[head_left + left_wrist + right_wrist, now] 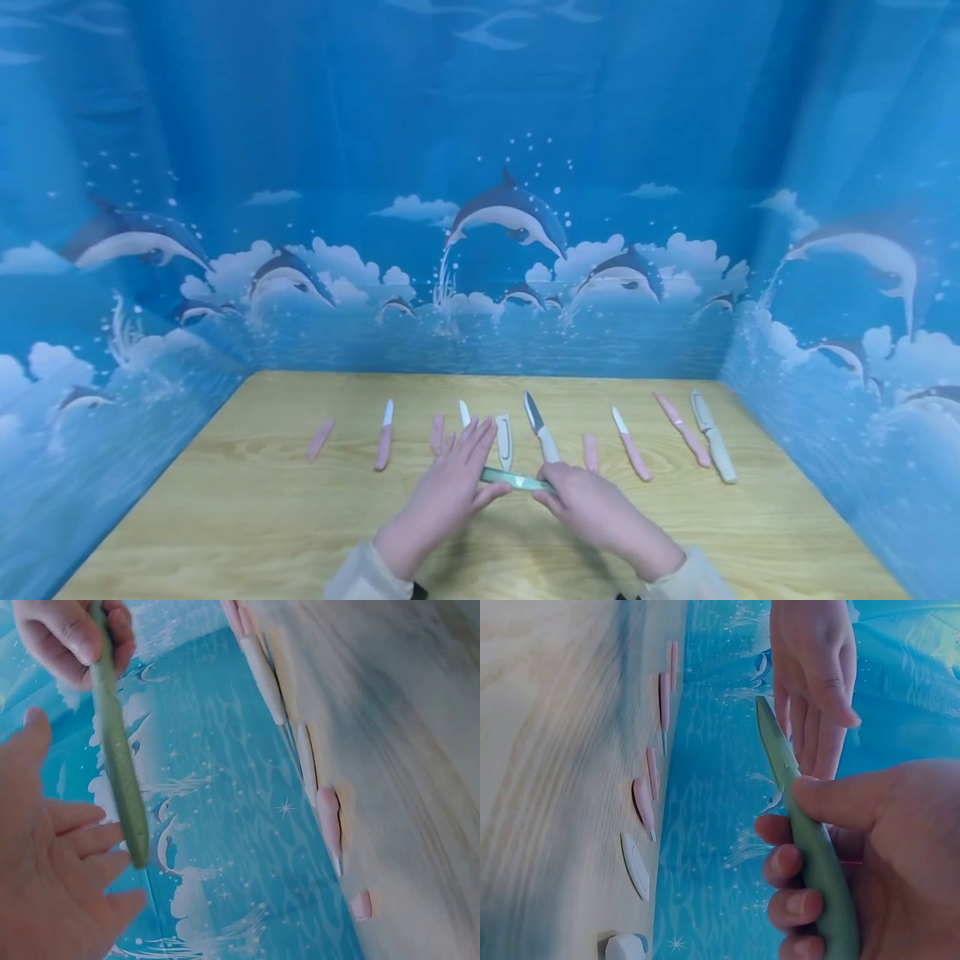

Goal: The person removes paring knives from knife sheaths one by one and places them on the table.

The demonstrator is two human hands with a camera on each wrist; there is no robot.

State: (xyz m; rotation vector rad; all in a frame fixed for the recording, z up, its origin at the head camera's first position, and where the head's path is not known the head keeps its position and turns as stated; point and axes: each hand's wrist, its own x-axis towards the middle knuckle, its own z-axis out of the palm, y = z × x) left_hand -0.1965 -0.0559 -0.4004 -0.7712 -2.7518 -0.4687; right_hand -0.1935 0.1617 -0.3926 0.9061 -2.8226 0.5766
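My right hand [600, 508] grips a green knife [821, 862] by its handle, thumb along the upper side. The knife's far part is green as well, like a sheath over the blade, and it points toward my left hand [56, 877]. That hand has its fingers extended and spread, close beside the tip. Both hands are above the near middle of the table. Just beyond them lie a white-handled knife [549, 442] with a dark bare blade and a white sheath [504, 442]. Another knife's pale blade [464, 412] shows past my left fingers, its handle hidden.
On the wooden table [225, 508], a pink knife [383, 446] and pink sheaths [321, 440] lie to the left. Rightward are another pink sheath [591, 452], a bare-bladed pink knife [633, 450], a sheathed pink knife [681, 429] and a sheathed white knife [716, 442]. Blue dolphin-print curtains surround the table.
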